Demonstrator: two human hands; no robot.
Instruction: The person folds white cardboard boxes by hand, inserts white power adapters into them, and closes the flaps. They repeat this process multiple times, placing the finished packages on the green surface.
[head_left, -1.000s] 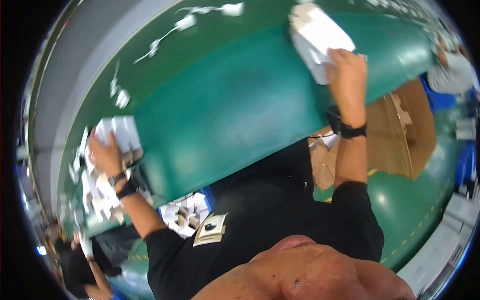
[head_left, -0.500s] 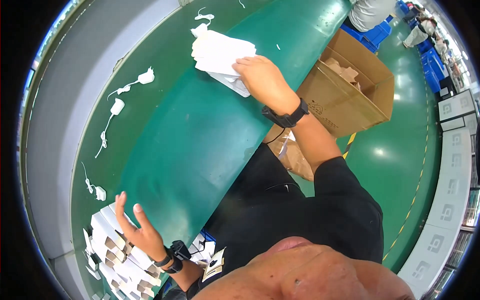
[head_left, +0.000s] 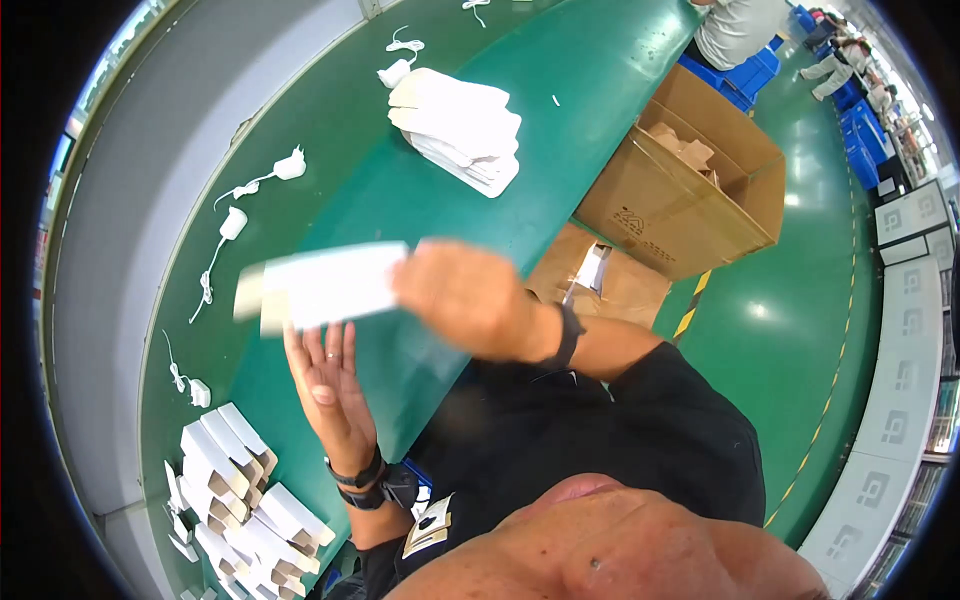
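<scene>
My right hand [head_left: 468,302], smeared by motion, grips one end of a flat white carton [head_left: 335,283] above the green table. The carton's far end is blurred and shows cream flaps. Just below it, my left hand [head_left: 338,395] is open with fingers stretched toward its lower edge; I cannot tell whether they touch it. A stack of flat white cartons [head_left: 455,130] lies farther off on the table. Nearer my left forearm is a pile of opened-up white boxes [head_left: 262,530] with cream flaps.
White plug adapters with cords, such as one adapter [head_left: 290,164] and another [head_left: 232,223], lie along the table's left side. A large brown cardboard box [head_left: 680,200] stands right of the table [head_left: 400,390]. A person [head_left: 740,32] sits at the far end by blue crates [head_left: 745,78].
My right hand has left the stack and come nearer and leftward with a flat white carton. My left hand has moved up and right from above the box pile toward it.
</scene>
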